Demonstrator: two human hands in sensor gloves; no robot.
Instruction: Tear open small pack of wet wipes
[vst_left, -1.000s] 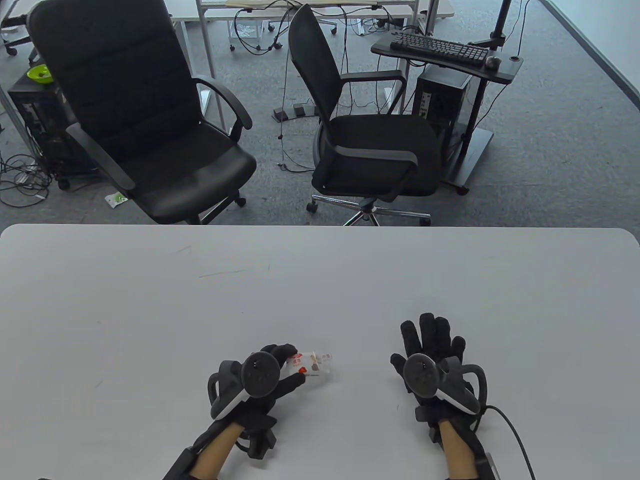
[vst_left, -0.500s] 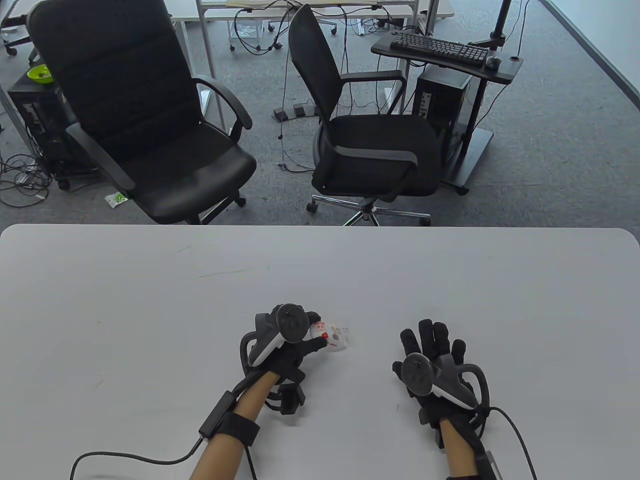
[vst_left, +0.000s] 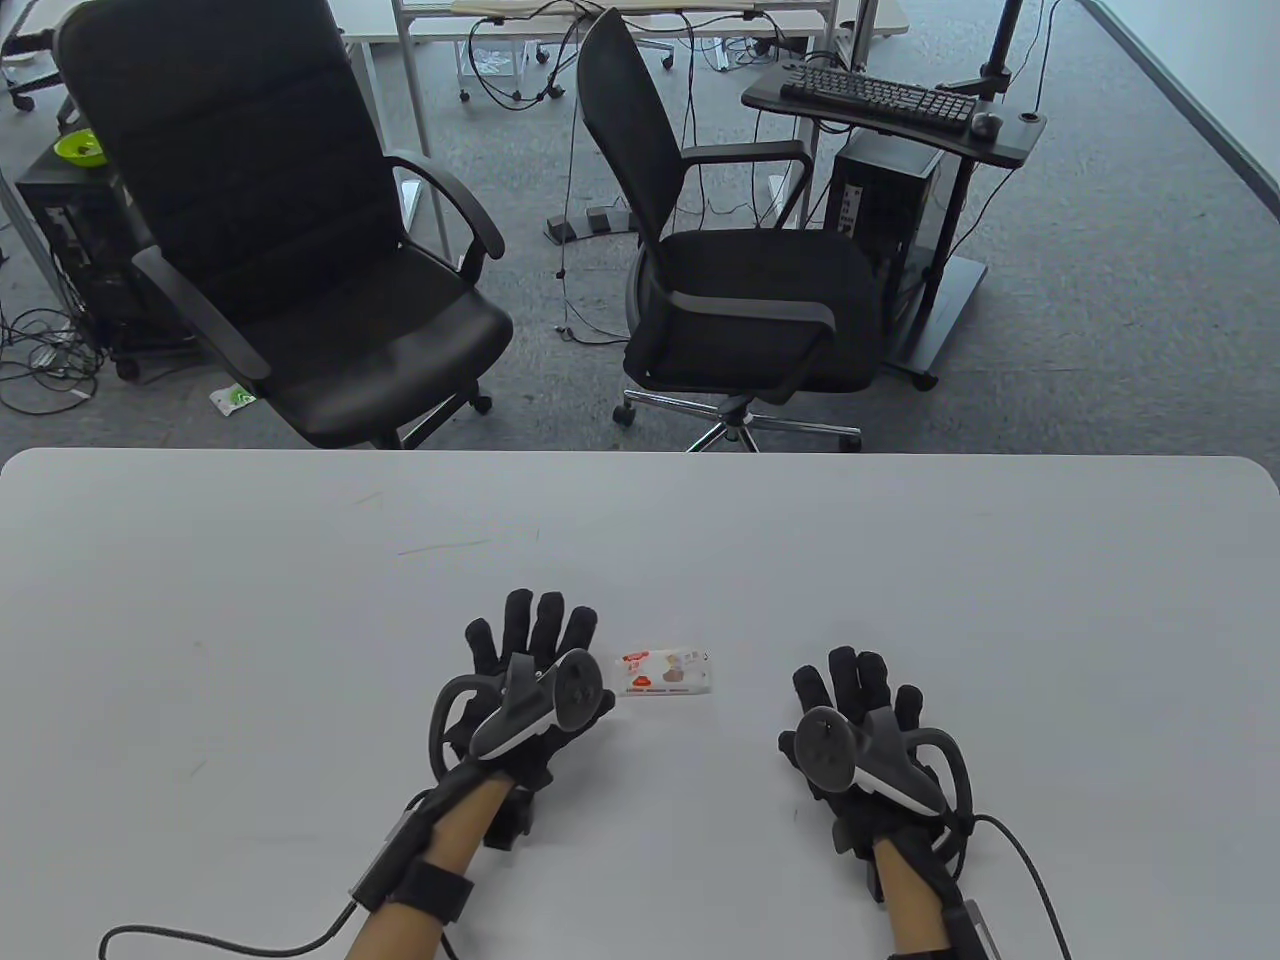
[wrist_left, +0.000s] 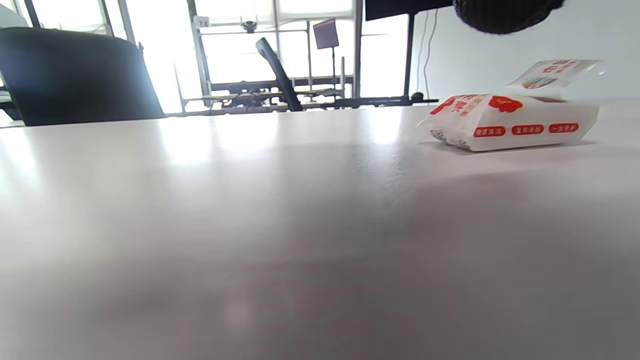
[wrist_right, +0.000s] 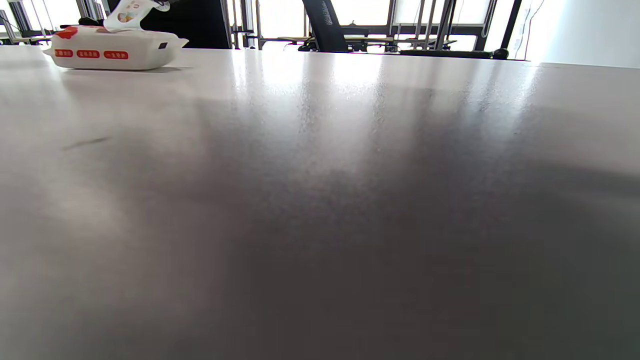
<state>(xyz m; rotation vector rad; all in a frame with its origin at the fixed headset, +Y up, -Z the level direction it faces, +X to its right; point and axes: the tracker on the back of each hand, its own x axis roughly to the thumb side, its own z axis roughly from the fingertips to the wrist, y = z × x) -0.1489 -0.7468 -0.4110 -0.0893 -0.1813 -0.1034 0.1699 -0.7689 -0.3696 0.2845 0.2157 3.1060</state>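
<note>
A small white wet wipes pack with red print lies flat on the white table, between my two hands. Its top flap stands lifted in the left wrist view and the right wrist view. My left hand rests flat on the table just left of the pack, fingers spread, not touching it. My right hand rests flat on the table to the pack's right, fingers spread, holding nothing.
Two black office chairs stand beyond the table's far edge. A keyboard stand is at the back right. Cables trail from both wrists at the near edge.
My left hand carried the pack forward and right, set it down on the table and let go; it now lies open beside it. My right hand stayed flat, shifting slightly nearer.
</note>
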